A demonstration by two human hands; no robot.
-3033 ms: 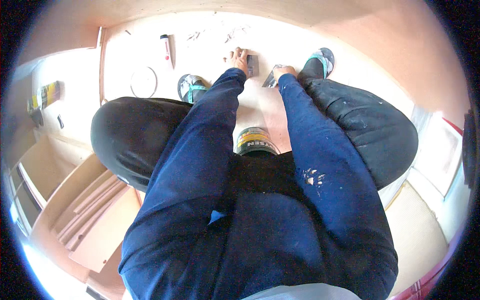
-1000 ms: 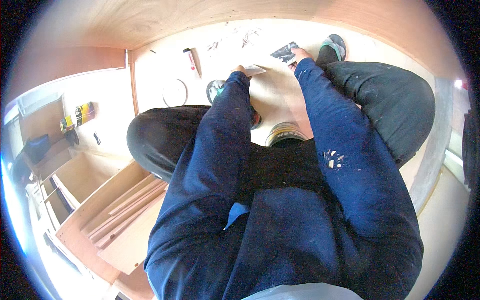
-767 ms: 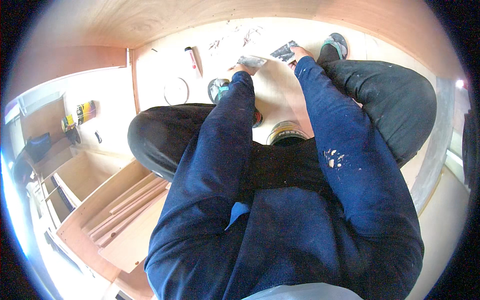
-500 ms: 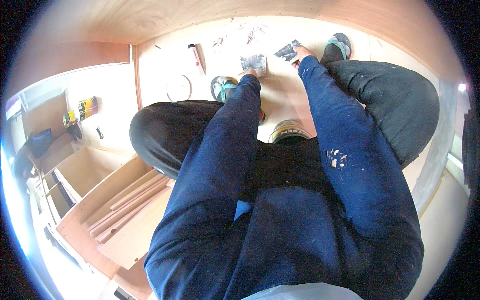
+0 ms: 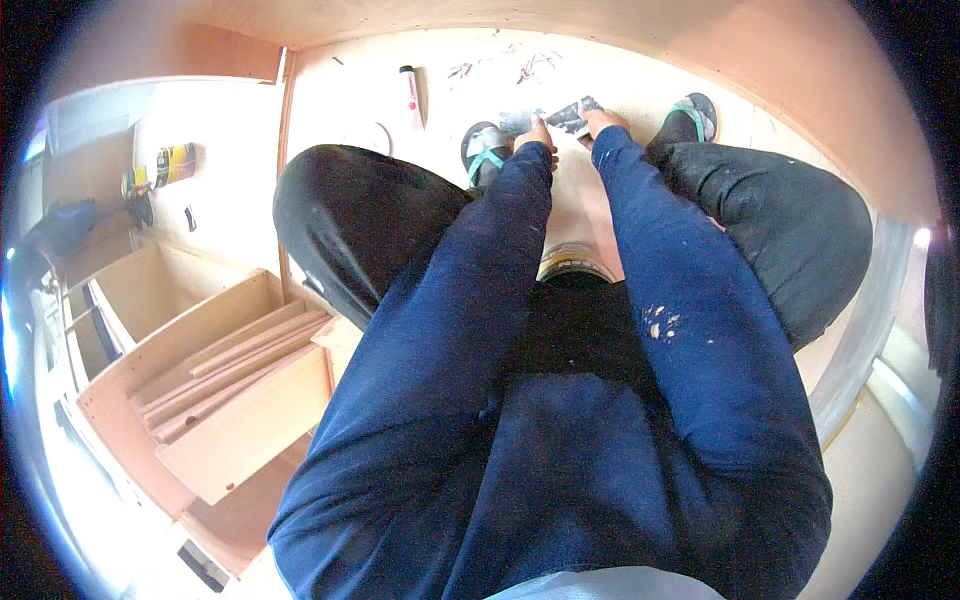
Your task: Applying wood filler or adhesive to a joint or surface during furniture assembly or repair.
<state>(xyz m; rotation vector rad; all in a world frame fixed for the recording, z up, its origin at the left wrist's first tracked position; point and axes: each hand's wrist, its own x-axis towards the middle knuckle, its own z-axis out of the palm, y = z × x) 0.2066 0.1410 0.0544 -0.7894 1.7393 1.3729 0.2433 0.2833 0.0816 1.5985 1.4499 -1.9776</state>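
My left hand (image 5: pixel 537 139) is curled closed round the left scraper (image 5: pixel 514 122), thumb along its face. My right hand (image 5: pixel 606 121) pinches the right scraper (image 5: pixel 573 115) between thumb and fingers. Both smeared flat blades are out ahead of me over the pale floor (image 5: pixel 585 203), with their near edges close together; whether they touch, I cannot tell. Pale flecks (image 5: pixel 657 322) dot my right sleeve (image 5: pixel 668 240).

My left foot (image 5: pixel 487 155) is just beside the left scraper, and my right foot (image 5: pixel 694 117) is farther out to the right, both in sandals. Between my legs sits a bucket (image 5: pixel 580 262), partly hidden.

Beyond my left foot are a white tube (image 5: pixel 411 92) with a dark cap and some scattered shavings (image 5: pixel 538 66). A thin ring (image 5: pixel 382 138) shows past my left knee (image 5: pixel 345 190). Farther left are a yellow and black can (image 5: pixel 177 163) and a wooden box (image 5: pixel 110 400) with boards (image 5: pixel 240 362) in it.
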